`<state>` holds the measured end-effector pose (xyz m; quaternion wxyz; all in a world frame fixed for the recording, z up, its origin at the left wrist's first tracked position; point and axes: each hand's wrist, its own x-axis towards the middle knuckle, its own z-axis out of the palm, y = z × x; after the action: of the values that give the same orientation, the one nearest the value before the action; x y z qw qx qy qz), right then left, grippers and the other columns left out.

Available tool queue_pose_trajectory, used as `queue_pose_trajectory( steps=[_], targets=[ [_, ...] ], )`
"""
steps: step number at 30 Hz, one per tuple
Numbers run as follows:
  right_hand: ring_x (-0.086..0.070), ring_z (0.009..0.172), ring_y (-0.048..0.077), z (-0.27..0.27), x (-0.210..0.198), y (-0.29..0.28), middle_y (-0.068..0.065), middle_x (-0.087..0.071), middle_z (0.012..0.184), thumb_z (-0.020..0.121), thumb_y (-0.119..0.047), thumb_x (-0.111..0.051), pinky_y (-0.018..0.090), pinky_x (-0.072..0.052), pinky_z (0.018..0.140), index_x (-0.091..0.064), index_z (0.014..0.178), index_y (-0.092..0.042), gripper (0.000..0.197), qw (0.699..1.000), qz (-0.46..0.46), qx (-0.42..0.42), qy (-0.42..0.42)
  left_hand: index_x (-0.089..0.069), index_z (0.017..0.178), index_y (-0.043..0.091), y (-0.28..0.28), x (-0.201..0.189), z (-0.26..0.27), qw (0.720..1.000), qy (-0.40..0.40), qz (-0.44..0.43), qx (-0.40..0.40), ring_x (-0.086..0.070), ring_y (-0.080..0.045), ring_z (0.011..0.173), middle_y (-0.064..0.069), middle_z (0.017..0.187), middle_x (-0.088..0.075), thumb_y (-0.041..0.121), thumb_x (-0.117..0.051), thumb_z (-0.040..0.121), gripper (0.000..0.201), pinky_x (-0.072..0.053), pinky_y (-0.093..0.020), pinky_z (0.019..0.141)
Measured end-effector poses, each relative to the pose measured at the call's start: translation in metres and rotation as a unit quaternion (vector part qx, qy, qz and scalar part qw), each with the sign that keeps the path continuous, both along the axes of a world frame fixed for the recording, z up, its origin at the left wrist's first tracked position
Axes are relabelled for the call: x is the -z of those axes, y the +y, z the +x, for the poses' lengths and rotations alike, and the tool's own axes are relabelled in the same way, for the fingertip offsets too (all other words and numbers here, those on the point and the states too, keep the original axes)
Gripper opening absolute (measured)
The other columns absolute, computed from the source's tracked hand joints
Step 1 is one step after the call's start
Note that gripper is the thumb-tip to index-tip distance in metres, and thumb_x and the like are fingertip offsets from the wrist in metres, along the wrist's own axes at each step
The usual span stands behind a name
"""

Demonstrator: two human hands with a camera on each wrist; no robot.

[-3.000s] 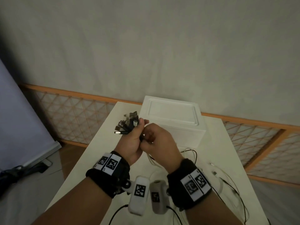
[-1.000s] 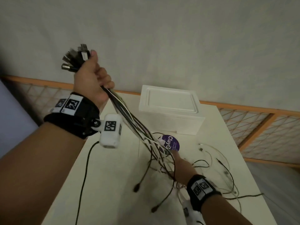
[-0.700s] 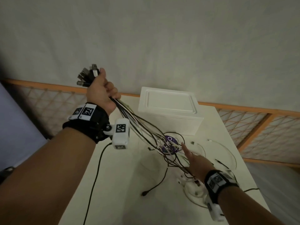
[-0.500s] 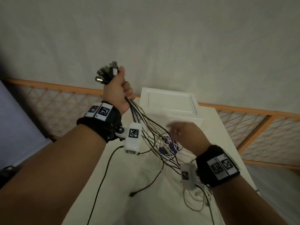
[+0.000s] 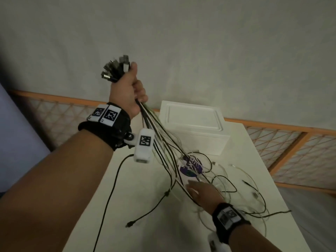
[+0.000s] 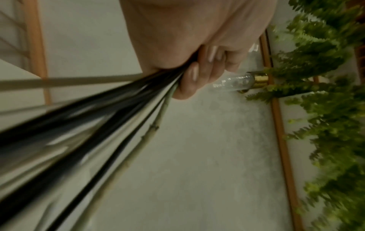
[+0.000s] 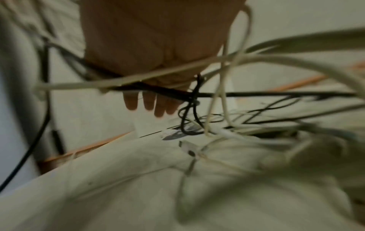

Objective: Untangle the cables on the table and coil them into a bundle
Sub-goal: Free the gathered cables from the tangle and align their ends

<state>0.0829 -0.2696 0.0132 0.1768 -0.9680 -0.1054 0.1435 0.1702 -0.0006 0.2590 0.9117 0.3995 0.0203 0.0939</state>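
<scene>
My left hand is raised high above the table and grips a bunch of black and white cables just below their plug ends. In the left wrist view the curled fingers clamp the cables. The strands slope down to a loose tangle on the white table. My right hand is low over the table with straight fingers, running among the hanging strands. In the right wrist view its fingertips point forward behind crossing cables, gripping nothing.
A white foam box stands at the table's far side. A purple round label lies under the tangle. Loose cable ends trail toward the right edge and one black end lies mid-table. An orange lattice railing runs behind.
My left hand rose a little with the bunch of plugs. My right hand dropped from chest height back to the table and reaches into the strands with straight fingers.
</scene>
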Motion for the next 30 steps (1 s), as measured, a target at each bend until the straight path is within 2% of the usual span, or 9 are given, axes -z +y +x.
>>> queue_pose_trajectory(
  steps=[5, 7, 9, 12, 15, 18, 24, 28, 30],
  targets=[
    [0.003, 0.140, 0.003, -0.003, 0.002, -0.036, -0.012, 0.014, 0.156, 0.085, -0.062, -0.048, 0.024, -0.004, 0.112, -0.019, 0.147, -0.041, 0.071, 0.987, -0.109, -0.076, -0.090, -0.045, 0.058, 0.026, 0.009, 0.005, 0.008, 0.999, 0.033, -0.016, -0.023, -0.016, -0.010, 0.038, 0.007, 0.046, -0.022, 0.037, -0.058, 0.093, 0.039, -0.018, -0.020, 0.040],
    [-0.026, 0.139, 0.007, 0.003, 0.002, -0.037, -0.007, -0.022, 0.157, 0.089, -0.051, -0.053, 0.021, -0.024, 0.109, -0.047, 0.132, -0.041, 0.045, 0.993, -0.081, -0.019, -0.081, -0.040, 0.057, 0.024, 0.007, 0.001, 0.011, 0.999, 0.023, -0.013, -0.020, -0.016, -0.010, 0.039, 0.007, 0.046, -0.022, 0.039, -0.060, 0.092, 0.043, -0.018, -0.021, 0.041],
    [-0.059, 0.108, 0.010, 0.008, -0.003, -0.033, -0.005, -0.065, 0.121, 0.084, -0.036, -0.065, 0.016, -0.040, 0.084, -0.067, 0.093, -0.041, 0.010, 0.992, 0.022, 0.101, -0.073, -0.037, 0.056, 0.023, 0.007, -0.008, 0.014, 1.000, 0.010, -0.018, -0.022, -0.016, -0.010, 0.040, 0.006, 0.047, -0.023, 0.040, -0.060, 0.092, 0.046, -0.017, -0.022, 0.042],
    [-0.061, 0.090, 0.001, 0.010, 0.010, -0.045, -0.005, -0.071, 0.109, 0.071, -0.029, -0.081, 0.017, -0.045, 0.086, -0.072, 0.102, -0.026, 0.033, 0.952, 0.182, 0.240, -0.062, -0.036, 0.056, 0.022, 0.012, -0.017, 0.017, 0.999, 0.004, -0.010, -0.034, -0.016, -0.010, 0.041, 0.006, 0.048, -0.024, 0.040, -0.061, 0.091, 0.047, -0.017, -0.023, 0.043],
    [-0.030, 0.136, 0.008, -0.003, 0.021, -0.059, 0.000, -0.024, 0.155, 0.056, -0.047, -0.086, 0.029, -0.031, 0.111, -0.033, 0.146, -0.026, 0.106, 0.959, 0.137, 0.224, -0.105, -0.037, 0.056, 0.023, 0.011, -0.015, 0.019, 1.000, 0.004, -0.005, -0.030, -0.016, -0.010, 0.040, 0.006, 0.047, -0.024, 0.039, -0.060, 0.092, 0.046, -0.017, -0.023, 0.042],
    [0.000, 0.137, 0.003, -0.012, 0.020, -0.072, -0.003, 0.022, 0.156, 0.067, -0.067, -0.067, 0.032, -0.016, 0.115, 0.002, 0.149, -0.038, 0.110, 0.987, -0.054, 0.126, -0.082, -0.040, 0.057, 0.024, 0.015, -0.009, 0.017, 0.999, 0.020, -0.006, -0.030, -0.016, -0.010, 0.039, 0.007, 0.045, -0.023, 0.039, -0.058, 0.094, 0.043, -0.017, -0.022, 0.040],
    [-0.043, 0.130, 0.020, 0.010, -0.052, -0.044, 0.002, -0.047, 0.141, 0.090, -0.041, -0.057, 0.028, -0.034, 0.107, -0.053, 0.133, -0.017, 0.049, 0.961, -0.239, -0.070, 0.124, -0.036, 0.055, 0.023, 0.005, 0.005, 0.013, 1.000, 0.027, 0.006, -0.008, -0.018, -0.009, 0.038, 0.007, 0.045, -0.025, 0.041, -0.059, 0.092, 0.047, -0.017, -0.020, 0.039],
    [-0.062, 0.089, 0.016, 0.031, -0.161, 0.012, 0.002, -0.068, 0.097, 0.086, -0.023, -0.056, 0.026, -0.048, 0.082, -0.069, 0.093, -0.012, 0.018, 0.991, -0.052, -0.062, -0.107, -0.041, 0.061, 0.024, -0.014, 0.006, 0.004, 0.999, 0.011, 0.033, 0.020, -0.018, -0.009, 0.037, 0.007, 0.044, -0.024, 0.038, -0.057, 0.094, 0.039, -0.018, -0.019, 0.039],
    [-0.059, 0.095, 0.011, 0.032, -0.201, 0.040, -0.005, -0.066, 0.104, 0.083, -0.021, -0.061, 0.023, -0.045, 0.088, -0.064, 0.110, -0.018, 0.028, 0.951, 0.137, -0.013, -0.277, -0.042, 0.063, 0.023, -0.032, 0.006, -0.004, 0.998, 0.006, 0.049, 0.047, -0.020, -0.009, 0.036, 0.006, 0.044, -0.025, 0.037, -0.056, 0.095, 0.037, -0.020, -0.019, 0.038]
  ],
)
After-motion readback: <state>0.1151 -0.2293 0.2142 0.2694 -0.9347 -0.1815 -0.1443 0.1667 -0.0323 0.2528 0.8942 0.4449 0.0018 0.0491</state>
